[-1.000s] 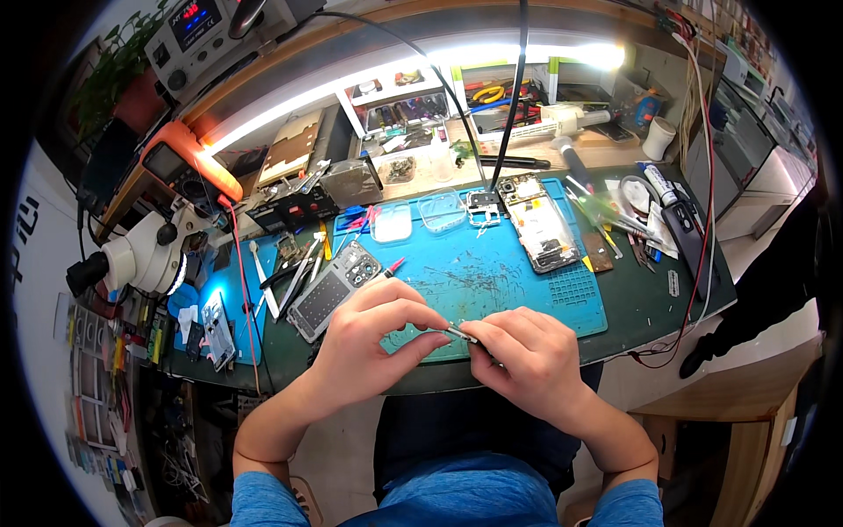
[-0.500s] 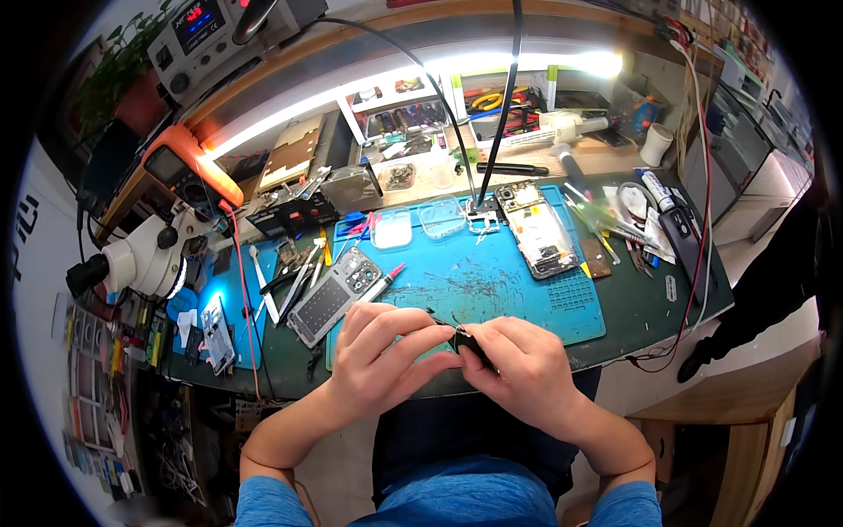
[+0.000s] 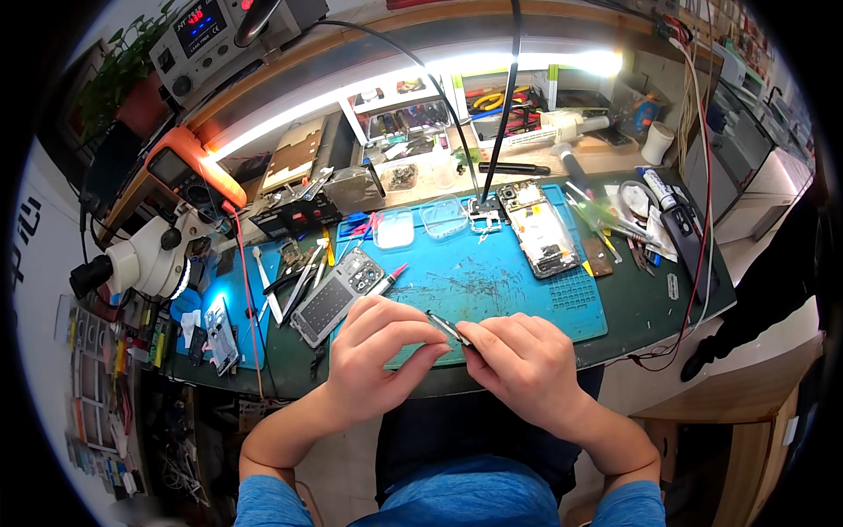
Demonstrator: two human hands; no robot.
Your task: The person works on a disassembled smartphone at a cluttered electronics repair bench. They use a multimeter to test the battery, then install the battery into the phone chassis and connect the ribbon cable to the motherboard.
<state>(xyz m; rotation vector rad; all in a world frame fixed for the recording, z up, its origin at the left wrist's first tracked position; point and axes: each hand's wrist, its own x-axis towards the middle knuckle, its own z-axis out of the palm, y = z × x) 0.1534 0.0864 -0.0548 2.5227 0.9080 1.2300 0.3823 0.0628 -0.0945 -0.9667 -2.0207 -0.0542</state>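
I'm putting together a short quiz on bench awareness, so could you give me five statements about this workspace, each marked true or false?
1. The right hand grips a slim dark part. True.
2. The opened phone lies on the left half of the large blue mat. False: it lies on the right half.
3. The multimeter has a green casing. False: the casing is orange.
4. A flat metal blade lies to the right of the large blue mat. True.
5. The white microscope stands to the right of that mat. False: it stands to the left.
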